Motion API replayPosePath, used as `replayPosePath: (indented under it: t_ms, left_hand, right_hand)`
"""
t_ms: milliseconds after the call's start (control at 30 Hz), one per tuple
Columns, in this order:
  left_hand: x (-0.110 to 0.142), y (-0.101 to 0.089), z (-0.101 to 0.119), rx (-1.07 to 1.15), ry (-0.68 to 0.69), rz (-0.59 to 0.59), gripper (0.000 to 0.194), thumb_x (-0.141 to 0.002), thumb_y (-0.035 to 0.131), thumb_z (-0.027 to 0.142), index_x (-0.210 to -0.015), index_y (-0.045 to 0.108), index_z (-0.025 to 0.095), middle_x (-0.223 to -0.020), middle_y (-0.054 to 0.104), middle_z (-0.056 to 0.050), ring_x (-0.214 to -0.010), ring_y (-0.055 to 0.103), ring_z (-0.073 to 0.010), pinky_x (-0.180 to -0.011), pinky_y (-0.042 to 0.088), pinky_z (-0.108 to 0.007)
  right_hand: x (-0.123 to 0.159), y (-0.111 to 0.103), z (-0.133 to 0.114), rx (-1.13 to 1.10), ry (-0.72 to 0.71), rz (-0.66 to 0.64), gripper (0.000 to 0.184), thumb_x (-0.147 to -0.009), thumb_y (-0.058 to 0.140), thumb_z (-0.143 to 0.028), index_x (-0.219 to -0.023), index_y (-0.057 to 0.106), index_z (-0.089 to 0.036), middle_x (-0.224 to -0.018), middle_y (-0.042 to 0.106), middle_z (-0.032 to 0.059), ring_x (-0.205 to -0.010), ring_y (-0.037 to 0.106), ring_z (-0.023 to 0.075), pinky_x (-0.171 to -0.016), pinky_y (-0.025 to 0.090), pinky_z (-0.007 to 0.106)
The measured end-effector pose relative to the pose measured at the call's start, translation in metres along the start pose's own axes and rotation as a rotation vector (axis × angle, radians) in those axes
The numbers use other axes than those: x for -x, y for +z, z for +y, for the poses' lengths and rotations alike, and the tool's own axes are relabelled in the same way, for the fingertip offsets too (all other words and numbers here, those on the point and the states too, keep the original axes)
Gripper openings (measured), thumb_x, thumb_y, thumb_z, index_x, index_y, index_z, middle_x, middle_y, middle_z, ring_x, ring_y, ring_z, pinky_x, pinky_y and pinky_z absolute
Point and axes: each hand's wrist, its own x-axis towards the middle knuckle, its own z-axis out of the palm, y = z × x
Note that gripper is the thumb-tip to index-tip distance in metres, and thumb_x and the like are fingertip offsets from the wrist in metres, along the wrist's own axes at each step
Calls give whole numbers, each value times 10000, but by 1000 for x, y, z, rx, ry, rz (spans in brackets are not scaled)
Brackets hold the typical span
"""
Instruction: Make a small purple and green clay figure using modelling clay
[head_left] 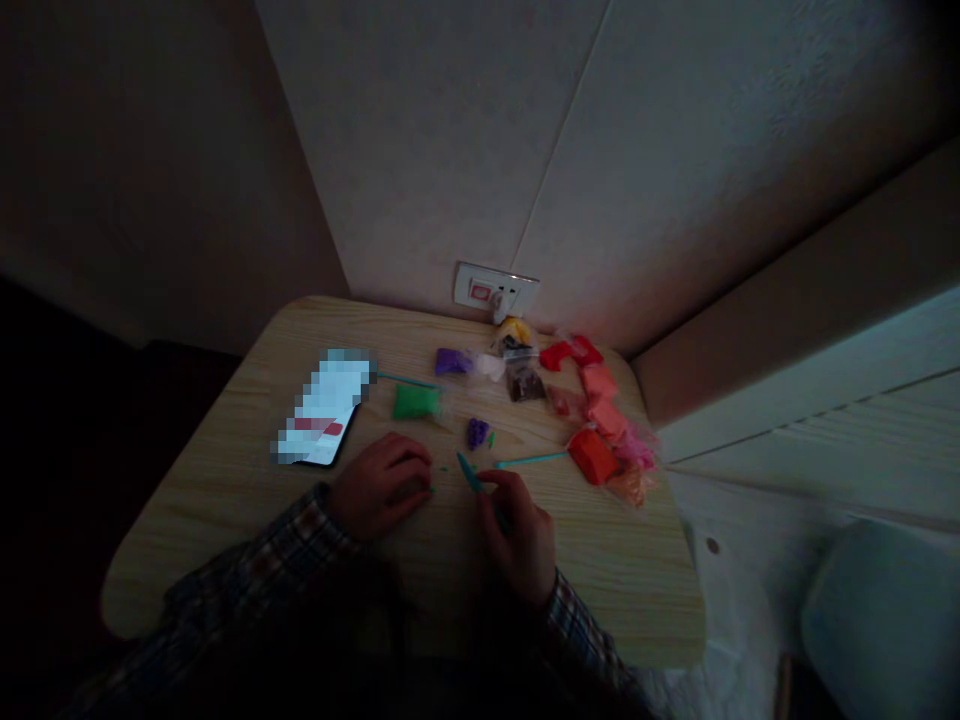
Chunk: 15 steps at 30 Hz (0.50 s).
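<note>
My right hand is closed round a teal plastic clay modelling tool, its flat pointed end tilted up and to the left. My left hand rests on the table to the left of it, fingers curled together. A speck of green shows at its fingertips; what they hold, if anything, is hidden. Just beyond the tool tip lies a small lumpy purple clay piece, with a little green clay bit at its right side. Tiny green bits are on the wood between my hands.
On the wooden table, a lit phone lies at left. Bagged clay spreads along the back and right: green, purple, brown, red. Thin teal sticks lie nearby. A wall socket is behind.
</note>
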Motion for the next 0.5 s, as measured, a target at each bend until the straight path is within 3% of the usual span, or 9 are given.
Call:
replayPosePath:
  t_ms: [233, 333, 500]
  left_hand:
    - [2, 1, 6, 17, -88, 7, 38, -821, 571, 174, -797, 599, 186, -948, 621, -44, -908, 556, -188, -830, 452, -323]
    - [2, 5, 7, 18, -152, 105, 41, -800, 591, 186, -766, 613, 193, -919, 623, -38, -903, 552, -197, -829, 447, -343]
    - [0, 21, 22, -42, -415, 318, 110, -762, 640, 252, -672, 606, 200, -951, 628, -47, -950, 545, -236, -869, 429, -411]
  right_hand:
    - [0, 0, 1, -2, -7, 5, 166, -861, 445, -195, -979, 558, -165, -542, 514, -62, -444, 507, 98, -456, 389, 177]
    - [0, 0, 1, -7, -7, 6, 166, -862, 443, -202, -975, 560, -168, -547, 520, -59, -455, 525, 100, -464, 399, 178]
    - [0, 0, 1, -10, -12, 13, 158, -862, 448, -198, -971, 561, -173, -537, 510, -66, -444, 519, 96, -455, 391, 174]
